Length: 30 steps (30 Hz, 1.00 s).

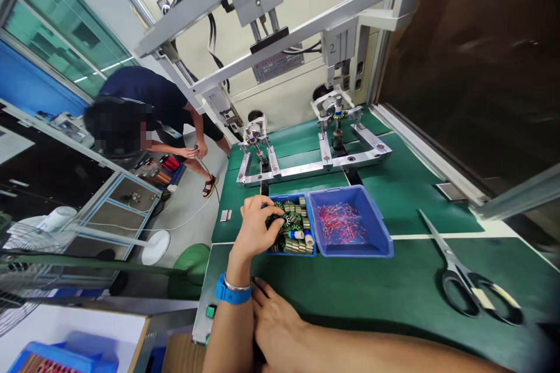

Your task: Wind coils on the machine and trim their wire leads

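My left hand (258,224), with a blue band on the wrist, is over the left side of a small blue bin (314,245). Its thumb and forefinger are curved and apart above green and metal cores (291,218); nothing is visibly held between them. White and blue cylindrical parts (296,235) lie among the cores. My right hand (275,315) rests at the table's near edge beside my left forearm, its visible fingers slightly spread and partly hidden. A second blue bin (378,224), right of the first, holds thin red and pink pieces (341,223).
Black-handled scissors (455,271) lie on the green table (406,280) at right. Behind the bins stands a metal fixture (301,172) with two stations, under a machine frame (301,32). Another person (149,99) bends over at left, holding a cable. A green button (210,310) is near the left edge.
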{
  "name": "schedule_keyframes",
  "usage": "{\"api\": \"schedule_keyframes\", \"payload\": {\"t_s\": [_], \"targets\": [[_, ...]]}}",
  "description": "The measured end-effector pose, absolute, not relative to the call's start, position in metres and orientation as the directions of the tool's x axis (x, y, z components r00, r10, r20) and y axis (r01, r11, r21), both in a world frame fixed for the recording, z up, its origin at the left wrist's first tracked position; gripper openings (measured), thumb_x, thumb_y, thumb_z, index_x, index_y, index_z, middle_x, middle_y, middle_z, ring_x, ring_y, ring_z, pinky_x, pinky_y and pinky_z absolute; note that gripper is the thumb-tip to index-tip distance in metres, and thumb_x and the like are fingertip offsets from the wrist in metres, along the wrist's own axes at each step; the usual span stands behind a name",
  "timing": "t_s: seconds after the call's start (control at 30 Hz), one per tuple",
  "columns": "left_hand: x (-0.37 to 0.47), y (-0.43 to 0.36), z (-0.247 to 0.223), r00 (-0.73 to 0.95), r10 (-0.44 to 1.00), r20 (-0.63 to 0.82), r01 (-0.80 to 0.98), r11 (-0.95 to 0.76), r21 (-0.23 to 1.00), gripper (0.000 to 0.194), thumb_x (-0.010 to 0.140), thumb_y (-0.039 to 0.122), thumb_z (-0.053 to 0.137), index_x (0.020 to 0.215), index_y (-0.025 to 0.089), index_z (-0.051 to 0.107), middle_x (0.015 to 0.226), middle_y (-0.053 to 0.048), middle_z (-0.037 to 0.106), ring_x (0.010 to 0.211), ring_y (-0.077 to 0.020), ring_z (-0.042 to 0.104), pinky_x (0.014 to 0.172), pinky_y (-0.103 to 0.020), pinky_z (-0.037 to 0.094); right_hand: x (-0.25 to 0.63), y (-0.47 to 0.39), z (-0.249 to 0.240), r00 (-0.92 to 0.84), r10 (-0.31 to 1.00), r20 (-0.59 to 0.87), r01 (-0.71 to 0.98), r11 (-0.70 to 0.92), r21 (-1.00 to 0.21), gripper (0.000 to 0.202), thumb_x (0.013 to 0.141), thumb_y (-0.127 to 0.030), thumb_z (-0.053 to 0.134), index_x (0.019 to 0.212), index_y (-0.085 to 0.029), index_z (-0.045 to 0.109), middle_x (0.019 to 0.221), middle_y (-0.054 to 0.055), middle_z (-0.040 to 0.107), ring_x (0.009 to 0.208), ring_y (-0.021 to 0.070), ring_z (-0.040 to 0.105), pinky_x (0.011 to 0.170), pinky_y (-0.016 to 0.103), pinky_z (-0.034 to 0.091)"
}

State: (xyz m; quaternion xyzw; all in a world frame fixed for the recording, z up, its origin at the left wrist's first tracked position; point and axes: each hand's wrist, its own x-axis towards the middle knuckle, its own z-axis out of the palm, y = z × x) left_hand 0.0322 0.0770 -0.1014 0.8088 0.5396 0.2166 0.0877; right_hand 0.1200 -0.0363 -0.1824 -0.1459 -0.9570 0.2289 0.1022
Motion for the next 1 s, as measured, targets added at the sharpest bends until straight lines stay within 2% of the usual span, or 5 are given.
{"api": "schedule_keyframes", "payload": {"t_s": [0.13,0.3,0.57,0.73,1.0], "targets": [[0.034,0.073,-0.102,0.301,0.903,0.307,0.835,-0.405,0.373,0.016,0.081,0.016,0.063,0.094,0.023,0.068,0.106,-0.004,0.052,0.106,-0.0238,0.043,0.092,-0.041,0.033,0.120,-0.035,-0.183,-0.941,0.314,0.128,0.219,0.850,-0.480,0.085,0.071,-0.046,0.075,0.137,0.001,0.048,0.151,0.023,0.031,0.144,0.0372,0.011,0.119,0.051,0.008],[0.045,0.070,-0.102,0.338,0.878,0.339,0.810,-0.455,0.370,0.033,0.083,0.022,0.065,0.115,0.029,0.064,0.117,-0.004,0.053,0.112,-0.0241,0.042,0.095,-0.041,0.031,0.123,-0.034,-0.180,-0.932,0.326,0.158,0.195,0.819,-0.540,0.084,0.075,-0.042,0.073,0.142,-0.003,0.042,0.152,0.020,0.030,0.145,0.0343,0.013,0.120,0.049,0.008],[0.052,0.072,-0.110,0.322,0.869,0.375,0.768,-0.472,0.434,0.015,0.084,0.023,0.067,0.099,0.026,0.069,0.108,-0.002,0.061,0.107,-0.0219,0.047,0.090,-0.038,0.032,0.122,-0.030,-0.185,-0.926,0.346,0.152,0.175,0.747,-0.641,0.075,0.081,-0.031,0.065,0.148,-0.019,0.034,0.155,0.009,0.030,0.143,0.0296,0.023,0.119,0.049,0.012],[0.051,0.070,-0.112,0.300,0.858,0.417,0.708,-0.493,0.506,0.016,0.087,0.024,0.063,0.103,0.024,0.068,0.099,-0.002,0.065,0.101,-0.0206,0.052,0.090,-0.038,0.033,0.103,-0.032,-0.217,-0.892,0.380,0.246,0.204,0.823,-0.531,0.063,0.090,-0.018,0.049,0.150,-0.022,0.031,0.146,0.008,0.046,0.131,0.0260,0.045,0.117,0.048,0.019],[0.050,0.066,-0.116,0.117,0.870,0.479,0.679,-0.422,0.600,0.017,0.085,0.023,0.063,0.100,0.021,0.069,0.100,-0.004,0.065,0.098,-0.0201,0.056,0.091,-0.037,0.038,0.103,-0.027,-0.230,-0.922,0.270,0.276,0.153,0.911,-0.382,0.057,0.093,-0.018,0.045,0.149,-0.023,0.034,0.131,0.007,0.061,0.116,0.0283,0.057,0.109,0.048,0.032]]}}
